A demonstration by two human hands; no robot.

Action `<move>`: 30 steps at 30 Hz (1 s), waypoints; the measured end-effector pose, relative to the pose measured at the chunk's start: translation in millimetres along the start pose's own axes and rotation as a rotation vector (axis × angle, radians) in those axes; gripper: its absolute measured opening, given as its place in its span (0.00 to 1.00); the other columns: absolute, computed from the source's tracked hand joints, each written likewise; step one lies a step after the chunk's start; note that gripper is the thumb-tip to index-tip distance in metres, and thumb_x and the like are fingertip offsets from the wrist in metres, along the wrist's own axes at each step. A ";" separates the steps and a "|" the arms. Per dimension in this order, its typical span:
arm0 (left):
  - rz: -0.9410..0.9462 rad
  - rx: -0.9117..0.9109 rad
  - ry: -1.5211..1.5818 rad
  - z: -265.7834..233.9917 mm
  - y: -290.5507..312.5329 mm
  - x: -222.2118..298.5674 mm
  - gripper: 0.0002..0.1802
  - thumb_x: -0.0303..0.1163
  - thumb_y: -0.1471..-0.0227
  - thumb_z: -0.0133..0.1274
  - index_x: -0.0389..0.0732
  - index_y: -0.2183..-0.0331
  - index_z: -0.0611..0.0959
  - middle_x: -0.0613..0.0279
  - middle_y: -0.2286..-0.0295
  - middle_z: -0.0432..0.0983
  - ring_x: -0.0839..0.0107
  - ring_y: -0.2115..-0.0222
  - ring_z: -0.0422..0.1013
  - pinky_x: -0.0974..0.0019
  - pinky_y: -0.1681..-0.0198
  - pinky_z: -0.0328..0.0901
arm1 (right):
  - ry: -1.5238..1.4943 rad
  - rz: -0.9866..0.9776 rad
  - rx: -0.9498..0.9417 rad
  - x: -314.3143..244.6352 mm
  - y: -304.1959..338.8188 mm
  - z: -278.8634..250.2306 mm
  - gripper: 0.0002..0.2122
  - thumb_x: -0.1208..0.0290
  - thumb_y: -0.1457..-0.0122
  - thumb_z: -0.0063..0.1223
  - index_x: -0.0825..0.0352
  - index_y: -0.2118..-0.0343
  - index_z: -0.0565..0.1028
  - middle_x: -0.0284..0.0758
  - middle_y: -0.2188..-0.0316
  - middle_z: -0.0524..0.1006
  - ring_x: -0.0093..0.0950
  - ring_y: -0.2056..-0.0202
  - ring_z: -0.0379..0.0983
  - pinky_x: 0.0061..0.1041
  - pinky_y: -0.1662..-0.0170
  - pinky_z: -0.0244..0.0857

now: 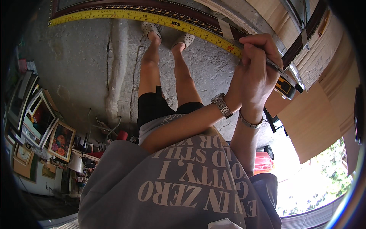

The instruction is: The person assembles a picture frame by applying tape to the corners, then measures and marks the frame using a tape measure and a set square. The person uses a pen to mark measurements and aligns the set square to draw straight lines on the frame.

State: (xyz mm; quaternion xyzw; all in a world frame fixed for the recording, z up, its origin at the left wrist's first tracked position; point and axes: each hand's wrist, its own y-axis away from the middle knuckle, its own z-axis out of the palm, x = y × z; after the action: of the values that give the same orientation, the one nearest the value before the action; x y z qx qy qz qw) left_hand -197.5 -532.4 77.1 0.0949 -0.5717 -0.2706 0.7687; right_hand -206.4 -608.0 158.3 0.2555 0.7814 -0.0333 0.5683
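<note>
A yellow tape measure blade (145,17) is stretched along a dark brown picture frame moulding (126,8) with a beaded edge. Its black and yellow case (285,87) sits at the right end, beyond my hands. My right hand (259,66), with a bracelet at the wrist, is closed around a thin pen-like tool (275,65) slanting toward the blade. My left hand (237,82), wearing a metal watch (222,105), reaches across my body and lies beside the blade. The right hand covers most of it, so its fingers are hidden.
Another dark moulding (305,36) crosses at upper right, over cardboard (316,61). Metal rails (244,15) run behind the frame. Brown board (309,122) stands at right. Framed pictures (61,140) lean at left. My feet in clogs (151,30) stand on rough concrete floor (84,61).
</note>
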 end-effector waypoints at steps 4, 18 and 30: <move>-0.003 -0.001 0.002 -0.1 -0.3 -0.2 0.12 0.31 0.42 0.55 0.33 0.60 0.82 0.54 0.70 0.82 0.67 0.71 0.78 0.65 0.67 0.71 | -0.012 -0.002 -0.005 -3.6 0.1 0.3 0.05 0.81 0.45 0.49 0.73 0.70 0.78 0.30 0.78 0.74 0.14 0.75 0.64 0.16 0.71 0.56; -0.013 -0.013 -0.008 1.5 1.6 -0.1 0.12 0.32 0.42 0.55 0.32 0.60 0.82 0.54 0.70 0.82 0.67 0.70 0.78 0.65 0.67 0.71 | -0.023 0.014 0.019 -3.1 0.4 1.4 0.05 0.81 0.46 0.49 0.72 0.72 0.78 0.30 0.78 0.75 0.14 0.76 0.64 0.17 0.71 0.57; -0.026 -0.020 -0.012 7.2 6.3 2.8 0.12 0.32 0.41 0.55 0.32 0.60 0.82 0.54 0.70 0.82 0.67 0.70 0.79 0.65 0.67 0.72 | 0.128 -0.099 0.066 4.8 1.6 7.6 0.05 0.79 0.46 0.48 0.73 0.73 0.77 0.31 0.79 0.74 0.16 0.76 0.64 0.18 0.72 0.56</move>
State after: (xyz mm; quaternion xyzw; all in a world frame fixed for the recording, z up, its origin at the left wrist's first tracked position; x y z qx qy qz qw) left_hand -201.7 -527.4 84.6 0.0930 -0.5723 -0.2868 0.7626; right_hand -200.2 -607.5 151.7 0.2365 0.8264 -0.0706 0.5060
